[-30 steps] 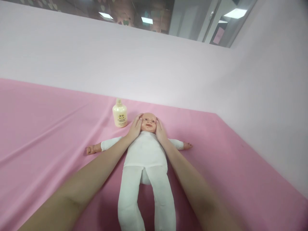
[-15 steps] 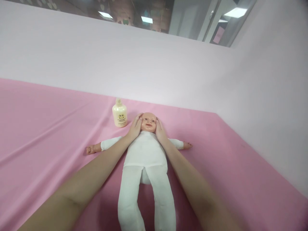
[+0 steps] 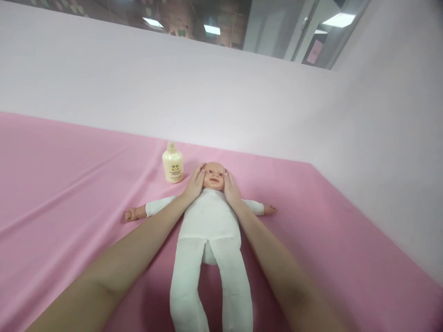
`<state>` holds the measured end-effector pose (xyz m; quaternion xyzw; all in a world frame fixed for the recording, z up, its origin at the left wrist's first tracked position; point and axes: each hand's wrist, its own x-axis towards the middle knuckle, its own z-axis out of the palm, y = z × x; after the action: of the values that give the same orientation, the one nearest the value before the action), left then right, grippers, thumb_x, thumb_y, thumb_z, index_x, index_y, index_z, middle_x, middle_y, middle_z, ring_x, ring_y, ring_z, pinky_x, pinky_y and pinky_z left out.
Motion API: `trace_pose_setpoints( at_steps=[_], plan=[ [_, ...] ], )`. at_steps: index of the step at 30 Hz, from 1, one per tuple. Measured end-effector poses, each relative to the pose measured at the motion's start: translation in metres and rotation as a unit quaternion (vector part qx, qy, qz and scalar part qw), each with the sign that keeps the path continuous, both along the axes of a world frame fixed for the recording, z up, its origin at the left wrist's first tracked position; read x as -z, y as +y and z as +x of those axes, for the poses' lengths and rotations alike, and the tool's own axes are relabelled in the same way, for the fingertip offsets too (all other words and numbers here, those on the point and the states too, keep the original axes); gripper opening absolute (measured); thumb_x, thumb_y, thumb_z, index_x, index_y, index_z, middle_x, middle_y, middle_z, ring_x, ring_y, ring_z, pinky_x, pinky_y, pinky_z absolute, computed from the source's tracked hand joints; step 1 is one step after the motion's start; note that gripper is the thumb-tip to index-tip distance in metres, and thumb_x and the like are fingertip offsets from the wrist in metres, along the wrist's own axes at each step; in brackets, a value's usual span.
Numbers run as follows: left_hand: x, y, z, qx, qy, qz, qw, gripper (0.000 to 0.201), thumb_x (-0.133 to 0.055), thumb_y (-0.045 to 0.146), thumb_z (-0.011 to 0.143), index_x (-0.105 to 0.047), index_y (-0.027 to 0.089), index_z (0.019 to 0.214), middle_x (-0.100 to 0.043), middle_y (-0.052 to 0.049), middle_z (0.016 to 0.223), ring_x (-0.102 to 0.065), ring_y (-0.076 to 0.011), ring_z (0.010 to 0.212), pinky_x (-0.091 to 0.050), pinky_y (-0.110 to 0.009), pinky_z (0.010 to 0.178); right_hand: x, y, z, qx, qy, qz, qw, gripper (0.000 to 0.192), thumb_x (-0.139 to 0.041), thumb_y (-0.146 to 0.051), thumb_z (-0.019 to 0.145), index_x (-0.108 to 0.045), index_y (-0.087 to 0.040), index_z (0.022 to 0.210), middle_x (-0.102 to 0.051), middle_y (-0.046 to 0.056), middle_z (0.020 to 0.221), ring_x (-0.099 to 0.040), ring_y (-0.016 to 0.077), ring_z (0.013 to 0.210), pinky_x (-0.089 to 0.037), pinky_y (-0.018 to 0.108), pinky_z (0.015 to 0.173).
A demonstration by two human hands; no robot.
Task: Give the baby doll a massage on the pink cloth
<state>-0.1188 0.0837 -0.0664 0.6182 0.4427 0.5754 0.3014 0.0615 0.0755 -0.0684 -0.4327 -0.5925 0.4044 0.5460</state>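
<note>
A pink sheet (image 3: 62,184) covers the whole surface, creased in long diagonal folds on the left side, and a pale wall (image 3: 138,92) rises behind it. On the sheet, just left of the doll's head, stands a cream bottle (image 3: 172,164), upright, with a small dark print on its front; it is near the left hand but not touching it. The left hand (image 3: 195,183) lies flat against the left side of the doll's head, fingers together and extended along the cheek and temple, not curled shut. The doll (image 3: 209,221) lies on its back in the middle of the sheet, face up, head toward the wall, in a white suit, arms spread to either side and legs stretched toward the camera. The right hand (image 3: 230,189) presses the other side of the head in the same way, fingers together and laid flat, so the head sits cupped between both palms. Both forearms run in from the bottom edge, crossing over the doll's shoulders. Farther right the sheet meets a second pale wall (image 3: 387,161) at a corner.
</note>
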Motion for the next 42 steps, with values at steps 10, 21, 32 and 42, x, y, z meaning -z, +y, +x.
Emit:
trace_pose_setpoints(
  at_steps=[10, 21, 32, 42],
  plan=[
    [0.002, 0.003, 0.001, 0.006, -0.012, 0.002, 1.000, 0.050, -0.041, 0.048, 0.110, -0.055, 0.021, 0.149, -0.057, -0.013, 0.159, -0.051, -0.0266, 0.152, -0.036, -0.049, 0.133, -0.002, 0.000, 0.001, 0.018, -0.002, -0.029, 0.999, 0.069, -0.047, -0.072, 0.101, -0.052, -0.032, 0.158, -0.055, 0.001, 0.165, -0.044, 0.0252, 0.158, -0.026, 0.047, 0.137],
    [0.003, 0.003, 0.003, 0.003, -0.021, 0.010, 1.000, 0.049, -0.041, 0.048, 0.109, -0.055, 0.021, 0.148, -0.058, -0.013, 0.157, -0.052, -0.0258, 0.151, -0.035, -0.048, 0.134, -0.004, 0.001, 0.001, 0.026, -0.013, -0.033, 0.999, 0.067, -0.046, -0.069, 0.102, -0.053, -0.031, 0.157, -0.054, 0.002, 0.165, -0.041, 0.0249, 0.160, -0.024, 0.048, 0.138],
    [-0.001, -0.001, 0.004, 0.003, -0.024, 0.009, 1.000, 0.047, -0.041, 0.044, 0.109, -0.055, 0.020, 0.147, -0.058, -0.013, 0.158, -0.052, -0.0252, 0.151, -0.033, -0.047, 0.134, -0.007, -0.002, 0.000, 0.027, -0.005, -0.041, 0.999, 0.063, -0.047, -0.067, 0.102, -0.055, -0.032, 0.154, -0.057, 0.001, 0.163, -0.043, 0.0234, 0.158, -0.025, 0.046, 0.138],
    [0.001, 0.001, 0.003, 0.002, -0.011, 0.017, 1.000, 0.051, -0.040, 0.050, 0.110, -0.055, 0.020, 0.148, -0.058, -0.013, 0.158, -0.051, -0.0254, 0.151, -0.034, -0.046, 0.134, -0.011, -0.007, -0.001, 0.029, -0.006, -0.051, 0.998, 0.064, -0.047, -0.068, 0.102, -0.052, -0.034, 0.157, -0.054, -0.001, 0.165, -0.039, 0.0230, 0.161, -0.022, 0.046, 0.139]
  ],
)
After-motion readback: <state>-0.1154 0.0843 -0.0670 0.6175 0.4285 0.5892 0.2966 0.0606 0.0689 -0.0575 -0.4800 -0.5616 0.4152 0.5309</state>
